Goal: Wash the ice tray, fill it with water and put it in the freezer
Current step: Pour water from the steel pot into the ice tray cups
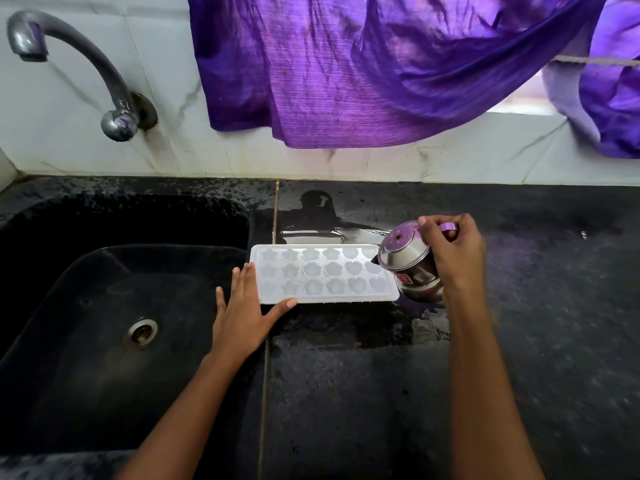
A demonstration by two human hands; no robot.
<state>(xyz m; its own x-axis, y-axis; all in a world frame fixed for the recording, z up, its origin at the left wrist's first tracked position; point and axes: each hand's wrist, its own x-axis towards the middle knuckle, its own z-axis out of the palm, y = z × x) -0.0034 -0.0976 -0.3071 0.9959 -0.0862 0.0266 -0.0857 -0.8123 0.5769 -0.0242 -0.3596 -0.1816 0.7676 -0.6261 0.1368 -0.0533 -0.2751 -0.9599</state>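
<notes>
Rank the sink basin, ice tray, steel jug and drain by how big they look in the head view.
Largest to smallest:
1. sink basin
2. ice tray
3. steel jug, partly covered by the right hand
4. drain

The left hand steadies the tray's end.

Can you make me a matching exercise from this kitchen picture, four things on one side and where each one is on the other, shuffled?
Things:
1. ice tray
2. steel jug
3. tap
4. purple cloth

Places:
A. mounted on the tiled wall above the sink
B. hanging from a line over the counter
C. flat on the wet counter, beside the sink
D. tilted in the right hand, spout over the tray's right end

Pairs: 1-C, 2-D, 3-A, 4-B
</notes>
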